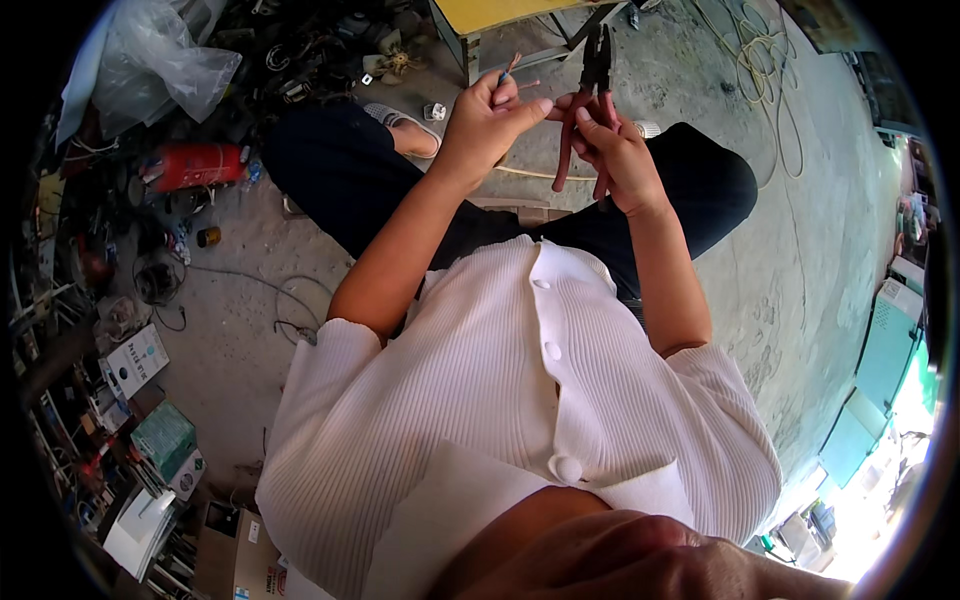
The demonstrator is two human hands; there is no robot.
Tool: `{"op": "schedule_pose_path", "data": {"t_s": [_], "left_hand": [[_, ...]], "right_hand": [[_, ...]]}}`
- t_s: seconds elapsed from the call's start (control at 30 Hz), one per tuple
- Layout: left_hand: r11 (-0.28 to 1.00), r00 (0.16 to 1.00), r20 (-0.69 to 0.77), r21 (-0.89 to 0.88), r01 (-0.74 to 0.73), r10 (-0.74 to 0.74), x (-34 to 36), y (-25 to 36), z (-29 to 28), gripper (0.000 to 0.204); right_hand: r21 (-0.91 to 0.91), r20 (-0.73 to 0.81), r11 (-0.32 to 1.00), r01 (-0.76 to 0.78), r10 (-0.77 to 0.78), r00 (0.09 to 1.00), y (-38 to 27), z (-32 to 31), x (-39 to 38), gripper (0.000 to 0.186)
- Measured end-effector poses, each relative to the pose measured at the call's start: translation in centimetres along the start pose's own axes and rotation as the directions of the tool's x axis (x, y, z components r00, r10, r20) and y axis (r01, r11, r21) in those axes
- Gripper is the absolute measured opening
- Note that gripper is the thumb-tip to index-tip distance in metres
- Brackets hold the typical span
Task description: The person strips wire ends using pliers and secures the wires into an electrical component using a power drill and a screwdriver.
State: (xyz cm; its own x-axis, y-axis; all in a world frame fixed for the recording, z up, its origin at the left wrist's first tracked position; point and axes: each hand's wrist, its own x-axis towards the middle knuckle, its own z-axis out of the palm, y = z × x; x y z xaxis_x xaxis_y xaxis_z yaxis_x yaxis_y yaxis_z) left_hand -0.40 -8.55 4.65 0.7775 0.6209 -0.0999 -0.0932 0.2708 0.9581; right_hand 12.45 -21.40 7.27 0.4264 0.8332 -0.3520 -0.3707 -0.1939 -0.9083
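1. White ribbed fabric fills the near part of the view: your buttoned shirt (520, 400), with both bare forearms rising from its short sleeves toward the top of the picture.
2. Your left hand (485, 120) is closed in a pinch, thumb against fingertips, holding thin wires (512, 70) whose reddish and blue ends stick up just above the fingers.
3. Your right hand (615, 150) is wrapped around the red handles of the pliers (596, 75). The dark head points up and away from you, just beside the wires, and the handles run down past your palm. The two hands touch at the fingertips.
4. Beneath the hands are your dark trousers (340, 170), knees spread apart, and a light sandal (405, 125) on the concrete floor (800, 250).
5. Farther left lie a red cylinder (195, 165), a clear plastic bag (160, 60) and assorted clutter, with boxes (140, 360) lower along the left edge.
6. Farthest off, a yellow tabletop (500, 12) on a metal frame stands at the top, and a pale coiled cable (765, 60) lies on the floor to its right.
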Motion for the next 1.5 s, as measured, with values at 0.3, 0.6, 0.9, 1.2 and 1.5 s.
{"op": "schedule_pose_path", "data": {"t_s": [0.3,0.6,0.9,1.2,1.5], "left_hand": [[0.964,0.968,0.183,-0.17,0.204,-0.172,-0.7,0.6,-0.3,0.032],[0.992,0.983,0.168,0.089,-0.087,0.071,-1.2,0.0,0.0,0.02],[0.942,0.986,0.05,0.29,-0.169,0.162,-1.0,0.3,-0.6,0.024],[0.993,0.993,-0.041,-0.022,0.113,-0.114,-0.8,0.5,-2.4,0.028],[0.99,0.991,-0.127,-0.137,0.033,-0.051,-0.6,1.6,-3.2,0.027]], "right_hand": [[-0.154,0.002,0.974,0.168,-0.17,0.986,-0.3,1.0,1.5,0.027],[-0.241,-0.117,0.947,0.214,-0.247,0.962,-0.2,0.3,1.9,0.028],[-0.26,-0.106,0.943,0.208,-0.242,0.964,-0.4,-0.1,1.6,0.028],[-0.197,-0.022,0.972,0.127,-0.133,0.991,-0.1,-2.0,2.3,0.03],[-0.362,0.282,0.932,-0.002,0.111,0.953,1.8,-1.6,0.8,0.036]]}}
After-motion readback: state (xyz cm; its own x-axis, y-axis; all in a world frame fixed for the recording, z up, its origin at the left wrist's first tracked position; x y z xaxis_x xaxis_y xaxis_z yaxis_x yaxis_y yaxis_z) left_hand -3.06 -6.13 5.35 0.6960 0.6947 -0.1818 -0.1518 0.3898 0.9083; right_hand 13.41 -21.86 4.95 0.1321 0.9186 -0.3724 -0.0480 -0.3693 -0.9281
